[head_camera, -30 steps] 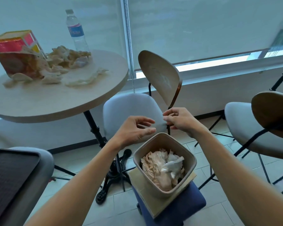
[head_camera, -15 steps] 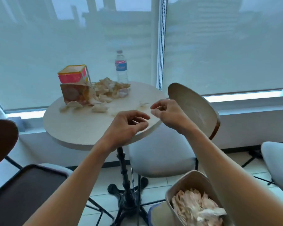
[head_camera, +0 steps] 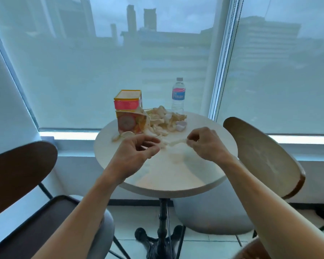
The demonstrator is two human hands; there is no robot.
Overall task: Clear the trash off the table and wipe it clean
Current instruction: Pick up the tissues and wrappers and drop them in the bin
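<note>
Two hands over a round tabletop [head_camera: 204,176] strewn with trash [head_camera: 165,120].
Right hand [head_camera: 204,144] pinches a blurred white scrap [head_camera: 177,141]; left hand [head_camera: 137,156] loosely curled, empty. Bottle [head_camera: 178,96] label unreadable; carton [head_camera: 128,101] print illegible, pouch [head_camera: 132,124] partly hiding it.

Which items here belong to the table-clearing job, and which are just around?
Job: table; peel pile; torn box; pink box; bottle; white scrap pinched by right hand; left hand.
Around: chairs; tray; blinds.
</note>
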